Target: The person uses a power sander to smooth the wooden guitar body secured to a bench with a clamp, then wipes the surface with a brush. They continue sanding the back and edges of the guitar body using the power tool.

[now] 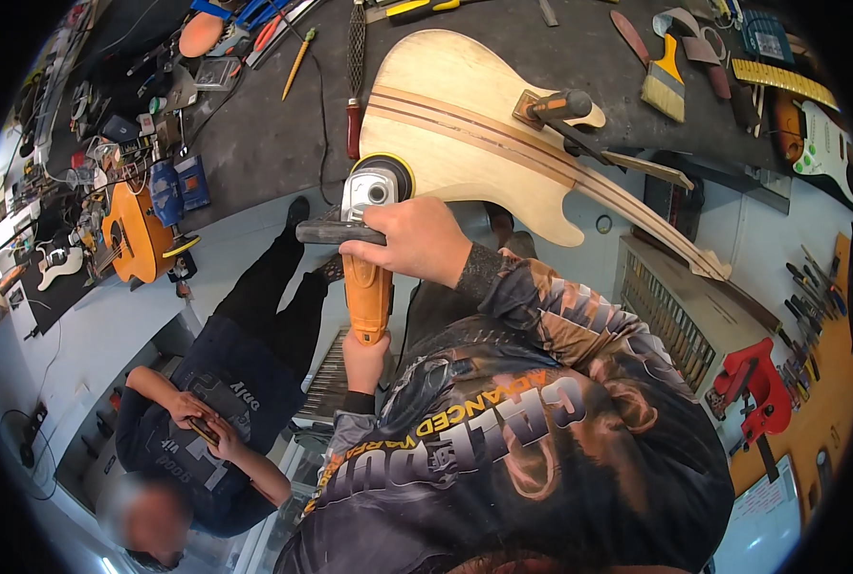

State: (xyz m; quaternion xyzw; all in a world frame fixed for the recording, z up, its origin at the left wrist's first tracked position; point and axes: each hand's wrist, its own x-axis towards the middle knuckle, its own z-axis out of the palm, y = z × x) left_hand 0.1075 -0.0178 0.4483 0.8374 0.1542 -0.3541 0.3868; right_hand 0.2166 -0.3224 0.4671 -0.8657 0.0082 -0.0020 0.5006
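Note:
My right hand is closed on the black side handle of an orange-and-silver power sander. My left hand grips the rear end of the sander's body. Its round yellow-rimmed pad lies at the lower-left edge of an unfinished pale wooden guitar body, which has darker stripes running into a long neck. A black clamp holds the body near its upper horn. A rasp with a red handle rests just left of the body.
A dark bench holds scattered tools and a paintbrush. An acoustic guitar stands left. A co-worker holds a small object at lower left. A drawer cabinet, a red clamped object and a tool board are right.

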